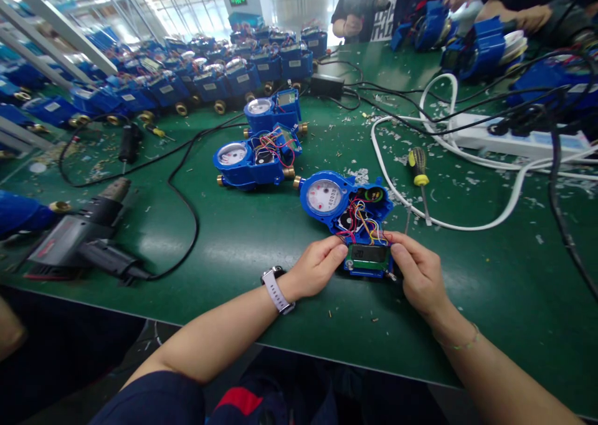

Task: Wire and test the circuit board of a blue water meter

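Note:
A blue water meter [323,195] lies in front of me with its housing open, showing red, yellow and white wires and a round dial. Its display module [369,255], a small LCD on a green circuit board in a blue frame, is tilted toward me and still wired to the body. My left hand [320,266] pinches the module's left edge between thumb and fingers. At the opposite edge, my right hand [418,272] grips it likewise. A thin metal shaft [408,220] sticks up just beyond the right fingers; its other end is hidden.
Two more blue meters [247,163] stand left of centre. A heat gun [84,232] lies at left, its cable curving across the green table [224,238]. A yellow-black screwdriver [419,166], white cable and power strip [518,135] are at right. Several meters crowd the back; co-workers' hands work opposite.

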Available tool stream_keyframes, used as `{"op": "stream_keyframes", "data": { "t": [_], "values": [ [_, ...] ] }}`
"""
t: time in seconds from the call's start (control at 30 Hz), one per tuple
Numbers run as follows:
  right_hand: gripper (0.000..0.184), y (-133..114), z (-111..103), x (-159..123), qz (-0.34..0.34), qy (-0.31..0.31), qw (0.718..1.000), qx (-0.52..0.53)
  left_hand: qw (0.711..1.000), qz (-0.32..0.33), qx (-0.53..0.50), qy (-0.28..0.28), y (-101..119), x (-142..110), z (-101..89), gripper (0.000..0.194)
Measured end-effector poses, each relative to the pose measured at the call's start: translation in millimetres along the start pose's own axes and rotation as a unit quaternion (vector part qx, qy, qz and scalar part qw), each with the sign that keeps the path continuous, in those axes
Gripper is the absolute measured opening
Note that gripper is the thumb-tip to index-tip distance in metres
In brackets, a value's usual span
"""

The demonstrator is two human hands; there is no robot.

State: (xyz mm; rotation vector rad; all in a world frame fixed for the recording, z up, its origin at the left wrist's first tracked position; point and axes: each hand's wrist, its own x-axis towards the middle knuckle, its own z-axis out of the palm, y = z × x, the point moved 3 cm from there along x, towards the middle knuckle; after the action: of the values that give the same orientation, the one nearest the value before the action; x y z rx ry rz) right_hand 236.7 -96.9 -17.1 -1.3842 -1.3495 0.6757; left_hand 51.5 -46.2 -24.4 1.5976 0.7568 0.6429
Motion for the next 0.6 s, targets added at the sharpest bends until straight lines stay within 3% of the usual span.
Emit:
{"op": "stream_keyframes", "data": {
  "t": [0.33, 0.6],
  "values": [
    [0.029, -8.1, -2.1, 5.5, 0.000, -0.026, 0.999, 0.034, 0.998, 0.056, 0.024, 0.030, 3.0, 1.4, -2.7, 0.053],
    [0.037, 8.7, -0.6, 2.9, 0.079, -0.040, 0.993, 0.073, 0.988, 0.092, 0.098, 0.074, 7.3, -0.6, -14.6, 0.030]
  ]
}}
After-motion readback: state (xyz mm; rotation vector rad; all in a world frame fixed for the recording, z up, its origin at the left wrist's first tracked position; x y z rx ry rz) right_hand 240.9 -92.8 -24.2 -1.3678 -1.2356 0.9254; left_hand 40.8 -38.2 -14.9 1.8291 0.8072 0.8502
